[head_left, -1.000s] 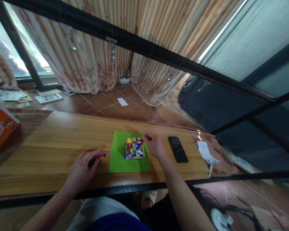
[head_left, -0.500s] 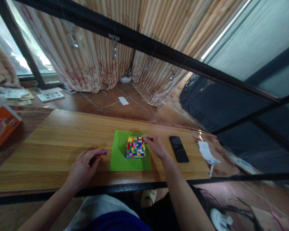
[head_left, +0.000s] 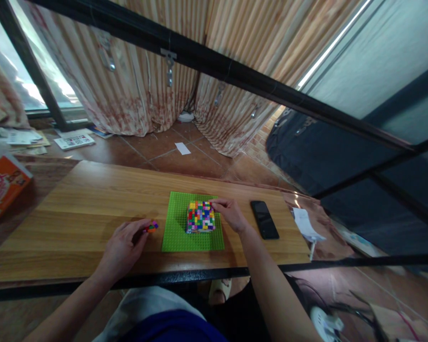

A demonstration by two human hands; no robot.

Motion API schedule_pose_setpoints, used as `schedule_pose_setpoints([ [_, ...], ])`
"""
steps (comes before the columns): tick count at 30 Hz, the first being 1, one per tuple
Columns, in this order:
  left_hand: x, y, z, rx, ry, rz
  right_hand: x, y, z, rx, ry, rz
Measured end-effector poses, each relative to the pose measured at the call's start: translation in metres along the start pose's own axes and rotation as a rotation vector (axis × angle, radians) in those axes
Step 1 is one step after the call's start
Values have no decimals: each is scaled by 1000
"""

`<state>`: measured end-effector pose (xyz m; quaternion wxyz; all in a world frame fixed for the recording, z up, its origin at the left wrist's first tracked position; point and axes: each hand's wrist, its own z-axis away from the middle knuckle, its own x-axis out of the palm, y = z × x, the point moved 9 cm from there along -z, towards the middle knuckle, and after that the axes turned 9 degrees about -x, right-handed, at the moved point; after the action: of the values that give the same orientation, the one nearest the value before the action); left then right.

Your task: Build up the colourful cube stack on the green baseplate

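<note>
A multicoloured block of small bricks [head_left: 200, 216] stands on a green baseplate [head_left: 178, 228] in the middle of a wooden table [head_left: 74, 209]. My right hand [head_left: 231, 215] rests at the block's far right corner, its fingers pinched against the top edge. To the left of the baseplate my left hand [head_left: 123, 247] lies on the table, fingers curled around a few small coloured bricks [head_left: 150, 227] held at the fingertips.
A black phone [head_left: 264, 219] lies right of the baseplate, with a white paper slip [head_left: 304, 224] near the table's right end. An orange box [head_left: 2, 187] sits at the far left. Black metal bars cross overhead; papers lie on the tiled floor beyond.
Both hands stay almost where they were. The view has shifted slightly; my right fingers have settled closer onto the block's top corner.
</note>
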<state>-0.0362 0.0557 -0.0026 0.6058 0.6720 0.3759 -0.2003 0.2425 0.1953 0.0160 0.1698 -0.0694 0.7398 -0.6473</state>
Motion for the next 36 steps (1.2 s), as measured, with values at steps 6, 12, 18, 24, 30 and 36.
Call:
schedule_pose_setpoints([
  [6, -3, 5, -1, 0, 6, -7, 1, 0, -2, 1, -13, 6],
  [12, -4, 8, -1, 7, -5, -7, 1, -3, -1, -21, -17, 38],
  [18, -3, 5, -1, 8, 6, -18, 6, -4, -2, -34, -31, 57],
  [24, -2, 5, -1, 4, -2, -14, 13, -5, 2, -53, -27, 64],
  [30, -3, 6, -1, 1, 5, 2, -1, 1, 17, -49, 178, 83],
  [36, -3, 9, 1, -12, -4, 14, 15, -66, 48, -250, 335, 338],
])
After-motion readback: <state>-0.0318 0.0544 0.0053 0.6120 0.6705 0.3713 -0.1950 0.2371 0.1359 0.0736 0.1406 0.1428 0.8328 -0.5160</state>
